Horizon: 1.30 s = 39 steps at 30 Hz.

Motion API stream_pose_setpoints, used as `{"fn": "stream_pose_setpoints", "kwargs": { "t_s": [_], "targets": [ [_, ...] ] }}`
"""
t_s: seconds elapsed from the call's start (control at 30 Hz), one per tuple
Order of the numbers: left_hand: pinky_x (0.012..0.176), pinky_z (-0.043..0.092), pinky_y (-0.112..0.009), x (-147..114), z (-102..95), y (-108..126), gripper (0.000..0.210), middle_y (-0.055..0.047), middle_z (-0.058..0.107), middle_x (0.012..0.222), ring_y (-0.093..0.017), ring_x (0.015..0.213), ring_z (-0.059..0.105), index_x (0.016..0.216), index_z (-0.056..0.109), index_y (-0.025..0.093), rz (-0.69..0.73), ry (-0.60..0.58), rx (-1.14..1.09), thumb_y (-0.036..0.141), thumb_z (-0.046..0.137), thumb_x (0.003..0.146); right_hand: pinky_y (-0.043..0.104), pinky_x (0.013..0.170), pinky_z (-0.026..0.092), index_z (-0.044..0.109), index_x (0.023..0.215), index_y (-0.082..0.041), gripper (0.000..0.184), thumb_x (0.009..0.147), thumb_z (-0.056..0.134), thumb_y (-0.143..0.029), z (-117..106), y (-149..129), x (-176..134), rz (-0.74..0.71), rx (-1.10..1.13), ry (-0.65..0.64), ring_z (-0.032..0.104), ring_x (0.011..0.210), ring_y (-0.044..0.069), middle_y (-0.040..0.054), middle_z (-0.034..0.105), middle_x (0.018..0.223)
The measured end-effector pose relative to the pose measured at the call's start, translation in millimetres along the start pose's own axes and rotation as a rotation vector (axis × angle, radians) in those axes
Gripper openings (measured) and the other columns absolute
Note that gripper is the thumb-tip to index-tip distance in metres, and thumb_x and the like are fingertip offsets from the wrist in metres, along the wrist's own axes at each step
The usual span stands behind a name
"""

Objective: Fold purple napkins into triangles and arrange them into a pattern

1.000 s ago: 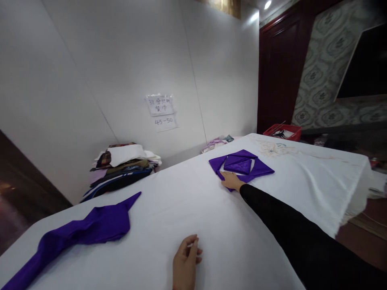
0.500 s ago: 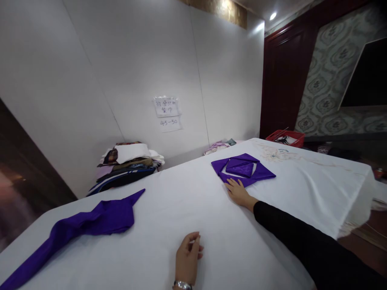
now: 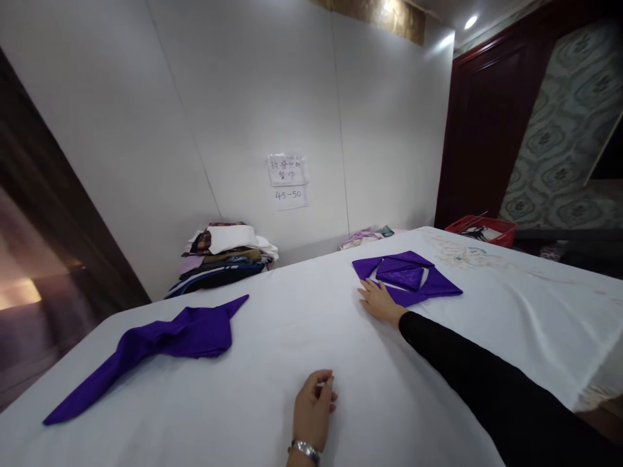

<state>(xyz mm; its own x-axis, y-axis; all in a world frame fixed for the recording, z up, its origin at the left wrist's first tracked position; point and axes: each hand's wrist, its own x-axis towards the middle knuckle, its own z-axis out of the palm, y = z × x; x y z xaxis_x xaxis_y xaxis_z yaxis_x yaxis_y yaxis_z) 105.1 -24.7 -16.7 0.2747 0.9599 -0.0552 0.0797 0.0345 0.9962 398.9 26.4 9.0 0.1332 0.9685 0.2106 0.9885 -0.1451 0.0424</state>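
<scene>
A folded purple napkin (image 3: pixel 413 279) lies flat on the white tablecloth (image 3: pixel 272 363) at the far right, shaped in nested triangles. My right hand (image 3: pixel 378 300), in a black sleeve, rests flat beside its near left corner, fingers spread, touching or just short of the cloth edge. My left hand (image 3: pixel 314 405), with a wristwatch, rests on the table in front of me, fingers loosely curled and holding nothing. A second purple napkin (image 3: pixel 165 340), loosely bunched into a long strip, lies to the left, apart from both hands.
A stack of folded fabrics (image 3: pixel 224 256) sits by the white wall behind the table. A paper sign (image 3: pixel 288 181) hangs on the wall. A red basket (image 3: pixel 481 228) stands at the far right. The table's right edge drops off near the dark wooden door.
My right hand has slid back off the folded napkin toward its near left corner. The view has turned leftward. My left hand has stayed in place.
</scene>
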Motion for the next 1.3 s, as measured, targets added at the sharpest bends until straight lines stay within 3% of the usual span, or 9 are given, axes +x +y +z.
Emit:
{"fn": "stream_pose_setpoints", "kwargs": {
  "t_s": [0.27, 0.53, 0.83, 1.03, 1.13, 1.3],
  "targets": [
    [0.05, 0.047, -0.026, 0, -5.8, 9, 0.041, -0.002, 0.06, 0.058, -0.017, 0.059, 0.059, 0.081, 0.064, 0.015, -0.076, -0.101, 0.01, 0.051, 0.062, 0.06, 0.058, 0.101, 0.007, 0.059, 0.111, -0.013, 0.045, 0.088, 0.039, -0.046, 16, 0, 32, 0.035, -0.026, -0.007, 0.027, 0.127, 0.031, 0.0164, 0.051, 0.126],
    [0.051, 0.047, -0.025, 3, -5.3, -1, 0.038, -0.001, 0.06, 0.059, -0.016, 0.059, 0.058, 0.082, 0.064, 0.017, -0.058, -0.115, 0.028, 0.05, 0.06, 0.064, 0.059, 0.101, 0.005, 0.055, 0.117, -0.011, 0.054, 0.089, 0.032, -0.05, 20, 4, 29, 0.062, -0.027, -0.019, 0.025, 0.129, 0.033, 0.0174, 0.047, 0.13],
    [0.049, 0.046, -0.025, 2, -4.4, 5, 0.036, 0.0, 0.059, 0.058, -0.016, 0.058, 0.058, 0.079, 0.064, 0.017, -0.056, -0.113, 0.015, 0.048, 0.061, 0.061, 0.053, 0.105, 0.004, 0.048, 0.127, -0.017, 0.052, 0.091, 0.027, -0.049, 7, -15, -18, -0.079, 0.017, 0.022, 0.02, 0.132, 0.028, 0.0121, 0.042, 0.136],
    [0.05, 0.046, -0.025, 4, -3.6, 4, 0.035, 0.0, 0.059, 0.057, -0.015, 0.056, 0.058, 0.078, 0.064, 0.017, -0.04, -0.123, 0.028, 0.047, 0.059, 0.061, 0.055, 0.104, 0.003, 0.048, 0.127, -0.017, 0.052, 0.09, 0.029, -0.048, 4, -9, -45, -0.014, 0.069, -0.003, 0.023, 0.131, 0.03, 0.012, 0.044, 0.135],
    [0.05, 0.048, -0.026, 4, -4.6, 5, 0.038, 0.0, 0.06, 0.058, -0.016, 0.057, 0.059, 0.078, 0.063, 0.017, -0.033, -0.116, 0.005, 0.049, 0.06, 0.059, 0.053, 0.105, 0.004, 0.044, 0.131, -0.018, 0.054, 0.09, 0.027, -0.05, -2, -15, -57, -0.079, 0.139, -0.028, 0.02, 0.132, 0.028, 0.0119, 0.039, 0.138],
    [0.054, 0.051, -0.031, 8, -23.9, 2, 0.041, -0.003, 0.063, 0.062, -0.02, 0.062, 0.063, 0.082, 0.063, 0.017, 0.068, -0.087, 0.068, 0.053, 0.058, 0.061, 0.052, 0.105, 0.009, 0.04, 0.133, -0.019, 0.055, 0.09, 0.028, -0.05, -12, -29, -79, -0.089, 0.263, -0.094, 0.018, 0.133, 0.027, 0.0127, 0.033, 0.142]
  ]
}}
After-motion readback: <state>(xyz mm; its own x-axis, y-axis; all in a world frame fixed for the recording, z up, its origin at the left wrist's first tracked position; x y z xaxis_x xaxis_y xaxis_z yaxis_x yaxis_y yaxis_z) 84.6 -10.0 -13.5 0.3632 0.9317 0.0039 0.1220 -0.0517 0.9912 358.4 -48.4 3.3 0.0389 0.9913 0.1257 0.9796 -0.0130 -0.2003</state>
